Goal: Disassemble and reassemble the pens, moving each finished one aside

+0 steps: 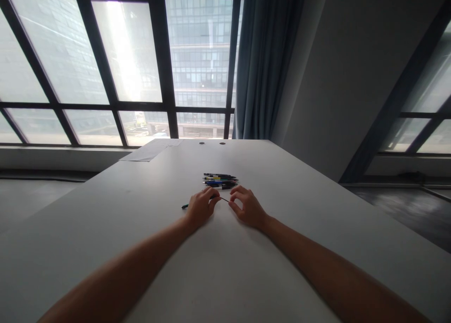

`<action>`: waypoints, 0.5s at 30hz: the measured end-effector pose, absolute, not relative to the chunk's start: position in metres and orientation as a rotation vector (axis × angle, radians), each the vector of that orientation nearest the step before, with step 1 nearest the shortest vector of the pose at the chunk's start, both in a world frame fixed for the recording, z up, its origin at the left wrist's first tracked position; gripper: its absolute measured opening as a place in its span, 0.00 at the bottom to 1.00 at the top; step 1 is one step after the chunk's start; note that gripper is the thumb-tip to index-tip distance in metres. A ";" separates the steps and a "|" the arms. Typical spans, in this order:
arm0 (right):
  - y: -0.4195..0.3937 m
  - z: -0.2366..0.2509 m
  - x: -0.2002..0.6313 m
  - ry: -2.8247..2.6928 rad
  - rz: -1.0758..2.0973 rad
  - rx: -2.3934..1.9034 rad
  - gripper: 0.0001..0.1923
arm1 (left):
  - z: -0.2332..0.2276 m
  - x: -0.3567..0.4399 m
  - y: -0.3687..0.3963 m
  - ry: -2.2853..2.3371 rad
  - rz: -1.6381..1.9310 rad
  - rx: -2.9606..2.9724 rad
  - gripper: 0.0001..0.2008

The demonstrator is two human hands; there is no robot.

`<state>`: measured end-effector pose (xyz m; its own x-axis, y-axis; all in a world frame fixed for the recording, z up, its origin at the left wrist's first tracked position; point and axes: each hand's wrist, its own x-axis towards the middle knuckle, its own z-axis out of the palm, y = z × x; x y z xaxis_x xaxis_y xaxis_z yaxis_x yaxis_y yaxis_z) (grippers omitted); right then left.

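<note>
Daylight from tall windows is falling across a pale bench (105, 219), where a pen (185, 205) is being held flat in the curled left hand (200, 206). A thin refill (224, 199) is being pinched at its tip by the right hand (247, 206), seemingly for lining up with the barrel. Just beyond, a pile of pens (220, 181) is lying within easy reach.

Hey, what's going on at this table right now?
A person sits at a white table by a window, both hands out in front. The left hand holds a dark pen lying low over the tabletop, and the right hand pinches what looks like a thin rod sticking out of the pen's end, possibly its refill. Just beyond the hands lies a small pile of pens. Some paper sheets sit near the far left edge.
</note>
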<state>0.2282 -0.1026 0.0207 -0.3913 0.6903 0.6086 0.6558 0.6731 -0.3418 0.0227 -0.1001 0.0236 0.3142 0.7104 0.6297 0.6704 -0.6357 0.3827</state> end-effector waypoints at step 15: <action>-0.099 0.017 0.226 -2.061 -0.069 -1.449 0.04 | 0.014 0.025 -0.092 1.293 1.299 2.406 0.14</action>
